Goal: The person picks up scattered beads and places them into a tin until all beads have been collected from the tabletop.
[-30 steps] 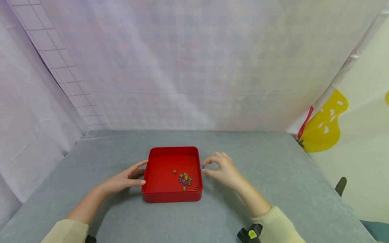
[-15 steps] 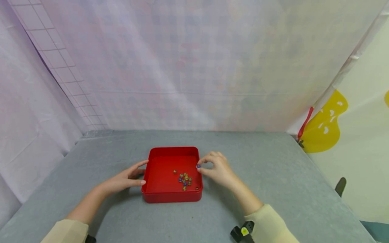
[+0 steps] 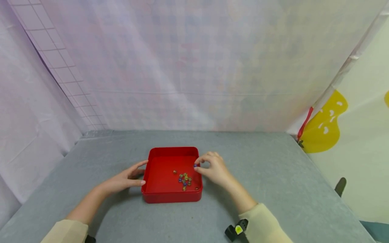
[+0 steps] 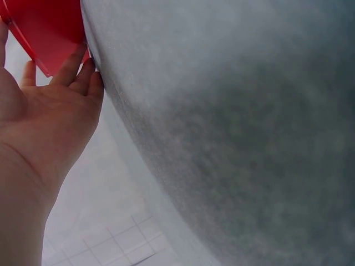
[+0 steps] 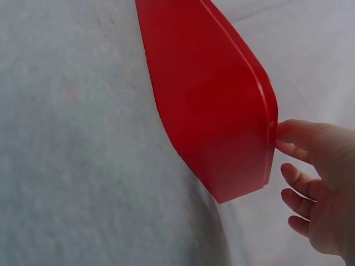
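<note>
A square red box (image 3: 161,175) with low walls sits on the grey table in the head view. Toward the right of its floor lie several small glassy marbles (image 3: 186,178), yellowish and blue. My left hand (image 3: 120,181) rests against the left wall, fingers extended and thumb near the rim; the left wrist view shows these fingers (image 4: 69,66) along the outside of the red wall. Over the right rim, my right hand (image 3: 214,170) pinches a blue marble (image 3: 195,165) between thumb and forefinger. In the right wrist view the box wall hides that marble, and the other fingers (image 5: 297,202) hang loosely curled.
The grey cloth-covered table (image 3: 243,148) stretches around the box on all sides. A pale curtain (image 3: 194,67) hangs behind it, with white sheets at left and right. A black wrist camera (image 3: 236,230) is strapped at the right sleeve.
My right hand has moved left with the blue marble, from just outside the right wall to over the rim. The left hand and the box have stayed put.
</note>
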`<state>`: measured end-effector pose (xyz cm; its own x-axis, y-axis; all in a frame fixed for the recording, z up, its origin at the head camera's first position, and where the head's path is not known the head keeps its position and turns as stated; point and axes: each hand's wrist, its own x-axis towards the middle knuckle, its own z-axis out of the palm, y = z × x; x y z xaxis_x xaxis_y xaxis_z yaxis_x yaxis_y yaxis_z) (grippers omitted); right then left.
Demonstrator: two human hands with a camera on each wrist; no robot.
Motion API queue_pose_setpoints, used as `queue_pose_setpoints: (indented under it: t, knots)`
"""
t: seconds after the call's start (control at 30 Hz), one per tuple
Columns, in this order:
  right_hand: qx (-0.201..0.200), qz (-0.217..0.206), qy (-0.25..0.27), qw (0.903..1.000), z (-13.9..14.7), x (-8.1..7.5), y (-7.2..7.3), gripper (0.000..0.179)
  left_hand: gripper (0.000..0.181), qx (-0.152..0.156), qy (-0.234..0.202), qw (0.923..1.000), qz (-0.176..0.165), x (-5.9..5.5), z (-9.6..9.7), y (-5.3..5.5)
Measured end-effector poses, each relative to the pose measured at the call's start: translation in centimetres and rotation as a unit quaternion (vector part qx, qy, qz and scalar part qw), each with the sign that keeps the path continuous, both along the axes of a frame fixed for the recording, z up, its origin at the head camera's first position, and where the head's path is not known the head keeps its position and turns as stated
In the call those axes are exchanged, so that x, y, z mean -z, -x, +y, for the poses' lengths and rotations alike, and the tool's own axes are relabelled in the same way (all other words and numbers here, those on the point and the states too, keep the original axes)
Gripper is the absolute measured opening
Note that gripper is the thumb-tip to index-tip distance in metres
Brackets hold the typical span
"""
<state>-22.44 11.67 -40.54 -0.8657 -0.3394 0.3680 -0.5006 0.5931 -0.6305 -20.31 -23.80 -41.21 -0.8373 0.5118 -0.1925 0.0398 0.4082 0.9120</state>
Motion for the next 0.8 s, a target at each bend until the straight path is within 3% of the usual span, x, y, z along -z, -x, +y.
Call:
queue_pose_setpoints:
  t: [0.8]
  knots:
    - [0.008, -0.005, -0.003, 1.0000, -0.80, 0.40, 0.56, 0.010, 0.077, 0.004, -0.004, 1.0000, -0.001, 0.13, -0.10, 0.09]
